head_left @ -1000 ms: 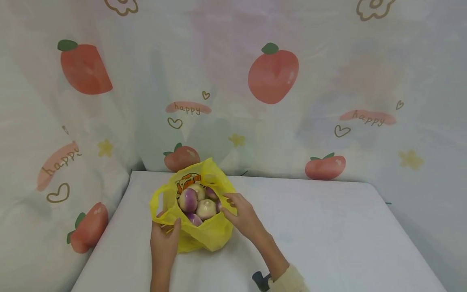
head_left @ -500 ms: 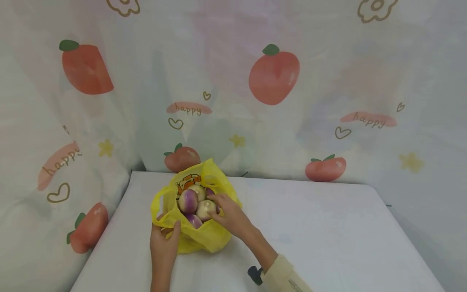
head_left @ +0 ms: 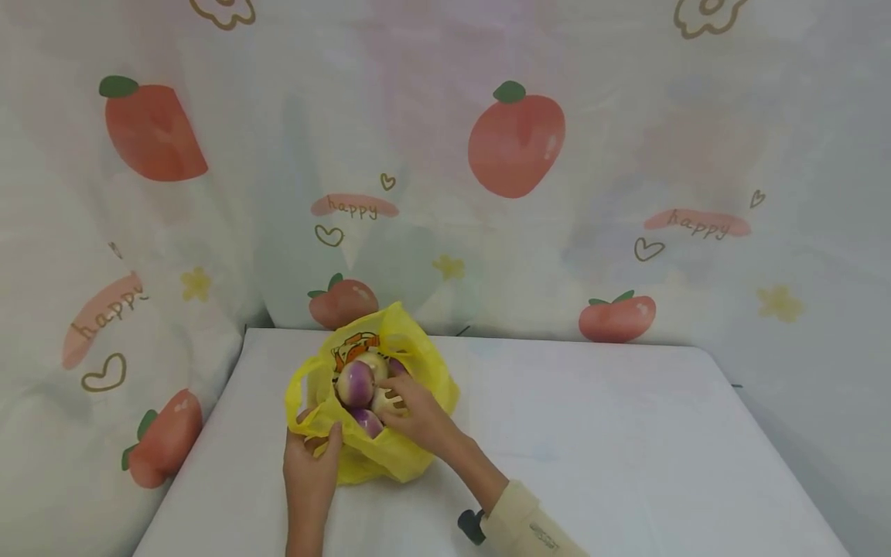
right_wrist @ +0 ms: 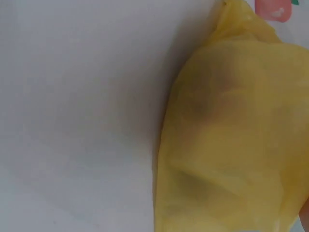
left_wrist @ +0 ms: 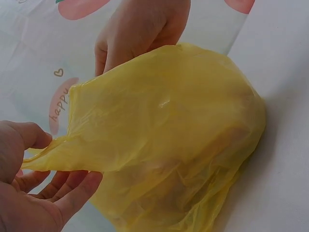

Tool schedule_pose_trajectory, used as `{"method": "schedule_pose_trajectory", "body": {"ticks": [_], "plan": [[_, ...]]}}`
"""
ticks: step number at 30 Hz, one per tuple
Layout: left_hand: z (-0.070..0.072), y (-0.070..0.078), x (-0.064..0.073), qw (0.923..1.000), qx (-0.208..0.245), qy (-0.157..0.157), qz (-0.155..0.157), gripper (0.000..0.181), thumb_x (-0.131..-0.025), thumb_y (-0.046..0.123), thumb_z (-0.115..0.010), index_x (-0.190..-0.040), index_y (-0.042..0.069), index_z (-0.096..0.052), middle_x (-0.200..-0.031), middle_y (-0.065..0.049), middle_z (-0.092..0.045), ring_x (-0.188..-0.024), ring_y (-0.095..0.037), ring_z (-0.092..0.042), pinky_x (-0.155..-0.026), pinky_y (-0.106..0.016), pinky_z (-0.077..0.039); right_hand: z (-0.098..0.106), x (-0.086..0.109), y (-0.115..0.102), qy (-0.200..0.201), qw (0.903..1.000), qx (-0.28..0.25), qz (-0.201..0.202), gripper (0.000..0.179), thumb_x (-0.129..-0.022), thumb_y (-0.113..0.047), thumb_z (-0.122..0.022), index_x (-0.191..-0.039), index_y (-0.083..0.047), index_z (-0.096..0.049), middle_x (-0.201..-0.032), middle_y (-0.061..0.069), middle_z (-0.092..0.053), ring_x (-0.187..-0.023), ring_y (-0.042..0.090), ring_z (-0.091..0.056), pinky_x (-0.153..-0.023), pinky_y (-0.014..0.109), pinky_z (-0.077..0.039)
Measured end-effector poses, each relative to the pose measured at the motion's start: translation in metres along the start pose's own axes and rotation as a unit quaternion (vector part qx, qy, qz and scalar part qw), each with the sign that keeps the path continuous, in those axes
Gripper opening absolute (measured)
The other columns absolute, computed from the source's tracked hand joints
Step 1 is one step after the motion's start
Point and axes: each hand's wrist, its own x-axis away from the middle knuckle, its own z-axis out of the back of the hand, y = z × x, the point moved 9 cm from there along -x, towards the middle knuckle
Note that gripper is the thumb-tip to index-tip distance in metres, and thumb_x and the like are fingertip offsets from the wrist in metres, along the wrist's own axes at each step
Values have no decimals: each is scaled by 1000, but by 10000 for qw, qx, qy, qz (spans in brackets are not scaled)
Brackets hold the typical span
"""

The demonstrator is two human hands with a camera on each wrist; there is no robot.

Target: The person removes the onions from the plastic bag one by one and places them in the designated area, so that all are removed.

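A yellow plastic bag [head_left: 390,456] stands with its mouth open at the left of the table. Inside lie several purple-and-white turnips [head_left: 356,385]. My left hand [head_left: 311,462] pinches the bag's near-left rim by its handle loop. In the left wrist view, the left thumb and fingers [left_wrist: 79,191] have the stretched plastic between them. My right hand [head_left: 421,414] reaches into the mouth from the right, its fingers spread over a pale turnip [head_left: 385,402], partly covering it. Whether it touches that turnip cannot be told. The bag [right_wrist: 227,135] fills much of the right wrist view.
A white-covered table [head_left: 599,441] extends to the right of the bag. Behind it hangs a cloth backdrop [head_left: 445,155] printed with fruit and "happy" lettering. A dark device [head_left: 471,527] sits at the right sleeve's cuff [head_left: 511,517].
My right hand has moved left from the bag's right rim into its mouth, over the turnips. The left hand keeps its hold on the bag.
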Motion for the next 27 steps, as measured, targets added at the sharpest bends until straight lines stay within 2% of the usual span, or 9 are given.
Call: {"method": "schedule_pose_trajectory", "body": {"ticks": [2,4,8,12,18,22,27], "plan": [[-1,1,0,10000,-13,-22,-38,42,-92,14,-62,-126,0,-43,-120,-13,-49,-103,-27,-55,-75,-6,-48,-6,0,1,-55,9998,-159,84,40,-90,-12,-66,-127,-3,-52,-122,12,-53,-106,24,-57,-86,25,-54],[-1,1,1,10000,-47,-40,-16,42,-92,14,-62,-126,0,-43,-120,-14,-49,-104,-28,-55,-75,-7,-49,-12,1,3,-115,9999,-73,99,42,-89,-13,-68,-126,-4,-52,-122,11,-53,-105,22,-58,-86,22,-53],[0,0,4,9999,-86,-45,83,42,-92,14,-62,-126,0,-42,-119,-14,-49,-102,-29,-55,-71,-10,-52,-21,4,7,-261,9978,597,-124,48,-86,-18,-72,-128,-7,-52,-122,7,-52,-108,15,-52,-93,22,-49],[0,1,4,10000,-28,-50,75,41,-92,13,-62,-125,-1,-43,-117,-14,-49,-100,-29,-56,-69,-12,-53,-28,4,10,-535,9908,1169,-423,52,-84,-21,-73,-131,-10,-53,-124,4,-52,-110,14,-47,-97,25,-46],[-1,-1,6,9999,-80,-82,58,39,-93,12,-61,-125,-3,-44,-118,-16,-52,-102,-29,-55,-71,-9,-51,-46,5,8,-1068,9772,1818,-240,52,-87,-17,-68,-135,-12,-49,-124,6,-50,-107,13,-47,-95,23,-46],[1,-2,7,10000,-94,-23,4,37,-92,9,-61,-123,-3,-46,-117,-16,-53,-102,-27,-55,-73,-8,-50,-51,8,7,-1156,9741,1939,-157,49,-89,-15,-66,-135,-12,-49,-123,6,-49,-104,13,-46,-94,22,-46],[3,-4,7,10000,-53,9,-84,36,-92,6,-61,-123,-4,-46,-114,-17,-55,-97,-29,-57,-70,-12,-54,-52,9,9,-1098,9737,1984,-217,47,-91,-12,-61,-136,-11,-47,-125,5,-47,-111,14,-46,-99,25,-44]]}}
